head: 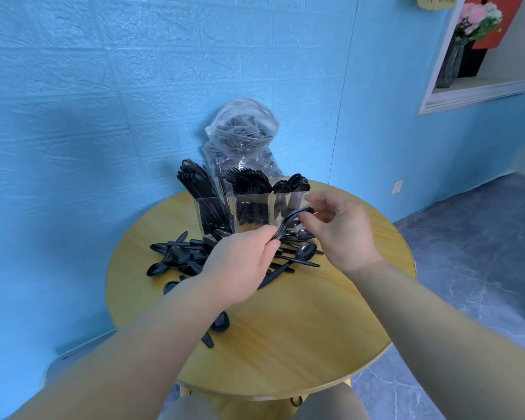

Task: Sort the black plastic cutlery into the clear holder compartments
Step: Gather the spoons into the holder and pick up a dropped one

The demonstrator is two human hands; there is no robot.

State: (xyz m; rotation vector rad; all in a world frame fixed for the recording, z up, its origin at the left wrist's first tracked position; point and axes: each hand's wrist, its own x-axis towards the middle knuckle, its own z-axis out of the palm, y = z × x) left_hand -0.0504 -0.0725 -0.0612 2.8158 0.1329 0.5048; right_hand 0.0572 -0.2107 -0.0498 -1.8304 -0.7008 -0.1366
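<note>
A blue wall with a brick-like relief (134, 86) fills the background. In front of it stands a round table with a yellow wooden top (300, 328). At the far edge of the table a crumpled clear plastic bag (243, 131) leans against the wall, with more black cutlery inside it. Just before the bag is the clear plastic holder with three compartments (250, 212): the left one holds knives, the middle one forks, the right one spoons, all standing upright. Near the holder, on the table top, lies a loose pile of black plastic spoons and knives (182, 259). Above this pile the left hand (240, 265) pinches the lower end of one black plastic piece of cutlery (288, 221), which is blurred, so its kind I cannot tell. The right hand (340, 228) grasps the upper end of the same piece between thumb and fingers, just in front of the right compartment.
</note>
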